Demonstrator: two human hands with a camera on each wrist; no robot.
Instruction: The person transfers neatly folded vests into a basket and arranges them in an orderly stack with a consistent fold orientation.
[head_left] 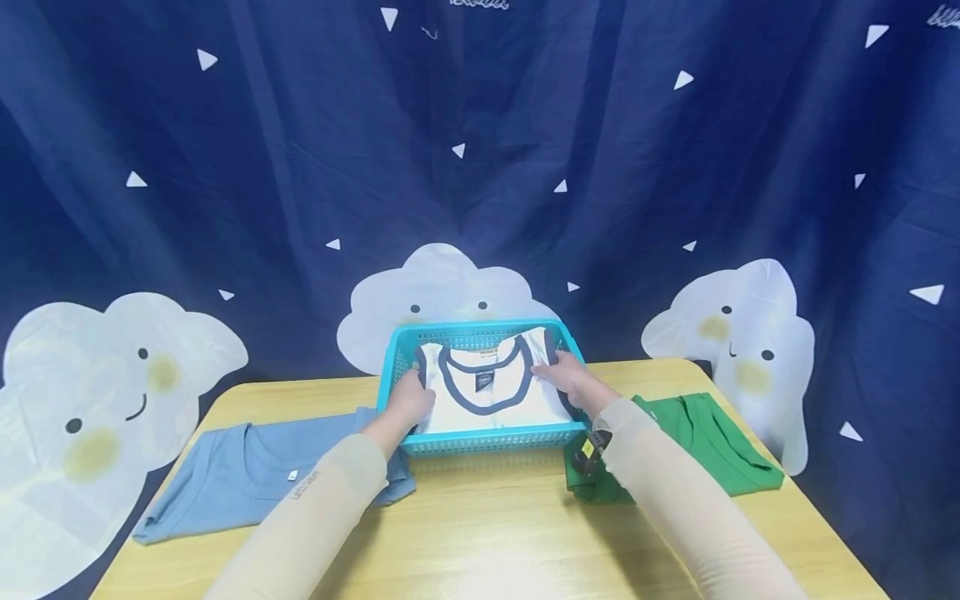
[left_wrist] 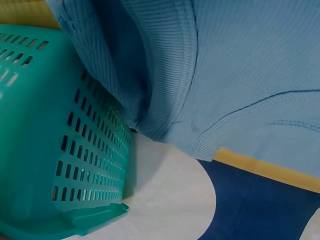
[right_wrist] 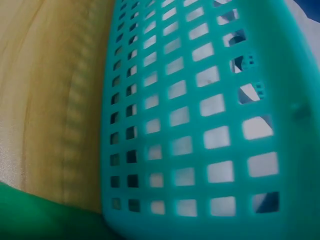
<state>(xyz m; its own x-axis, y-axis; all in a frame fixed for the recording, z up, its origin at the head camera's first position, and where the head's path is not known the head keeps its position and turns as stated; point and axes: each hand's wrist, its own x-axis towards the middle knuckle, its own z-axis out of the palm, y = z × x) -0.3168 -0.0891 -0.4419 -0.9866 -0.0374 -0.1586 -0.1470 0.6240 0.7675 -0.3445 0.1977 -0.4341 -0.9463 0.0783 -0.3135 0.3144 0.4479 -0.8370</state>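
A folded white T-shirt with dark navy neckband and trim lies in a turquoise plastic basket, collar toward the far side. At the basket's left side my left hand grips the shirt's left edge. My right hand holds its right edge near the shoulder, thumb on top of the cloth; its other fingers are mostly hidden. Neither hand shows in the wrist views. The left wrist view has the basket's slotted side, and white cloth shows through the holes of the basket wall in the right wrist view.
A folded blue T-shirt lies left of the basket, partly under the left forearm. To the right, a folded green T-shirt is partly covered by the right forearm. All rest on a wooden table before a navy curtain with clouds.
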